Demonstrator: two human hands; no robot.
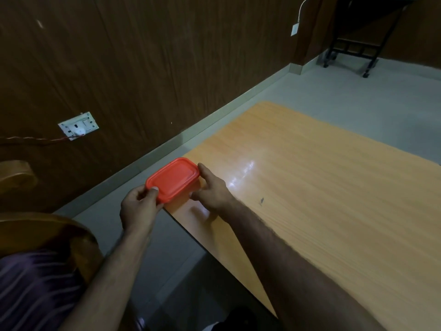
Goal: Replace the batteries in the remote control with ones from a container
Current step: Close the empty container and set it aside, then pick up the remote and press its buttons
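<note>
Big dark brown wooden wall (143, 68) across the top, from 9 o'clock round to 1 o'clock. Pale grey floor (358, 91) below it, at 2 o'clock and down the middle gap. Long light orange wooden table (322, 199) filling the side from 3 o'clock to 5 o'clock, shiny in one spot. Curved brown wooden chair (47, 235) at 8 o'clock, with a bit of purple striped cloth (31, 295) under it at 7 o'clock. Black metal stand on little wheels (353, 51) far off at 1 o'clock. White wall socket plate (78, 126) at 9 o'clock, with a thin reddish wire (35, 139) going off to the side.

Right in the middle — a small red plastic box with a flat snap-on lid (173, 179), lid on, sitting at the near corner of the table and sticking out past the edge. Held from both ends. Left hand (138, 209) at the 7 o'clock end, fingers curled round the box, thumb (152, 191) pressed on top of the lid's rim. Right hand (212, 187) at the 4 o'clock end, fingers bent, one fingertip (201, 167) touching the far corner and the thumb against the near side — pinching the box between them. Both bare arms reaching in from 6 o'clock.
</note>
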